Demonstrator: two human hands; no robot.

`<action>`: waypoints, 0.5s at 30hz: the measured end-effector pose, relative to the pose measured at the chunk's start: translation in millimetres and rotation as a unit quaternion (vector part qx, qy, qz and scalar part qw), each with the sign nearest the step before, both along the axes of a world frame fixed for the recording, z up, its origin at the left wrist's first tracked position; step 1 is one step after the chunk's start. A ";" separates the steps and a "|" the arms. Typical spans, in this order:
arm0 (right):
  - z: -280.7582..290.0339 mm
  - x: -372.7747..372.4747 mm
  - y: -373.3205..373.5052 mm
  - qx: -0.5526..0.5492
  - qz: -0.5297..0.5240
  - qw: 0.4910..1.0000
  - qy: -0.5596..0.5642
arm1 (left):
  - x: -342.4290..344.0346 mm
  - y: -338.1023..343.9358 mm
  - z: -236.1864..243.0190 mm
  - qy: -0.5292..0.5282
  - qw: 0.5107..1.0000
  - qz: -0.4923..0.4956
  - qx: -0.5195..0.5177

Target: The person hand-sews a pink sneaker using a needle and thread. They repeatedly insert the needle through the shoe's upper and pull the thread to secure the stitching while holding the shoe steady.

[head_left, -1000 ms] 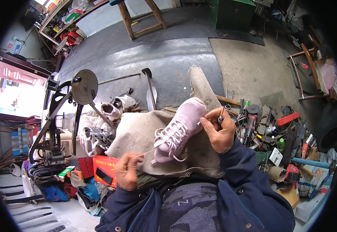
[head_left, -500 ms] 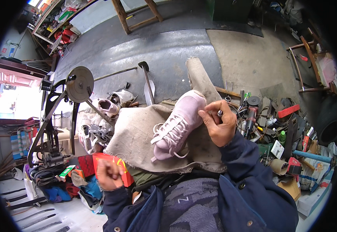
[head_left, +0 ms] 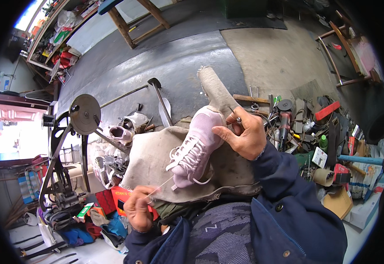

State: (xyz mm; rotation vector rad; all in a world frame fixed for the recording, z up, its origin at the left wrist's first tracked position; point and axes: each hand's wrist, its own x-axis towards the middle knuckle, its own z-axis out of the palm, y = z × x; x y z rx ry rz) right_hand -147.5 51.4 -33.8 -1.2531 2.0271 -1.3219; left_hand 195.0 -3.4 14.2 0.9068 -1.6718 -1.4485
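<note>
A pale pink lace-up sneaker (head_left: pixel 199 136) lies on a beige cloth (head_left: pixel 150 152) over my lap, its toe toward me and its heel away. My right hand (head_left: pixel 247 134) is closed at the heel side, the thumb against the upper. In its fingers is a thin metal tool (head_left: pixel 238 119) with a rounded end; its exact kind is partly hidden. My left hand (head_left: pixel 140 211), lower left of the toe, pinches a fine pale thread (head_left: pixel 161 186) that stretches straight up to the shoe's toe end.
A hand-cranked sewing machine (head_left: pixel 85 114) stands at the left, beside more shoes (head_left: pixel 120 133). A metal shoe last stand (head_left: pixel 159 94) rises beyond the cloth. Tools, including an angle grinder (head_left: pixel 284 121), crowd the right. A red box (head_left: pixel 123 196) sits by my left hand.
The whole view has shifted a little. My left hand has come nearer the toe, and the thread now shows taut. My right thumb has moved onto the shoe's side.
</note>
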 end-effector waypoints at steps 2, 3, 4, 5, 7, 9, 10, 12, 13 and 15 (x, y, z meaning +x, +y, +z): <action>0.2 0.2 -1.7 -0.001 -0.008 1.000 0.004 | -20.7 2.4 -10.8 0.207 0.976 0.049 0.054; 0.7 0.1 -2.6 0.007 -0.009 1.000 0.002 | -29.3 0.2 -15.5 0.306 0.947 0.002 0.095; 1.1 0.3 -3.4 0.017 -0.010 1.000 0.001 | -39.3 5.5 -20.8 0.357 0.925 0.015 0.127; 1.5 0.5 -4.4 0.009 -0.015 1.000 0.006 | -44.3 5.7 -23.0 0.369 0.916 -0.011 0.159; 1.8 0.7 -6.7 -0.006 -0.020 1.000 0.018 | -49.6 5.5 -26.0 0.352 0.913 0.003 0.207; 1.4 0.5 -8.3 -0.008 -0.021 0.999 0.024 | -49.4 4.5 -29.2 0.324 0.910 0.032 0.255; 1.0 0.4 -8.8 -0.008 -0.019 0.999 0.026 | -47.3 3.7 -30.8 0.316 0.906 0.049 0.277; -0.1 0.9 -9.3 -0.004 -0.016 1.000 -0.002 | -44.1 9.0 -36.5 0.272 0.908 0.074 0.311; -0.7 1.0 -9.4 -0.003 -0.014 1.000 -0.015 | -41.3 10.0 -39.0 0.268 0.902 0.097 0.324; -1.5 1.1 -10.0 -0.002 -0.009 1.000 -0.015 | -35.9 12.1 -43.7 0.245 0.903 0.110 0.336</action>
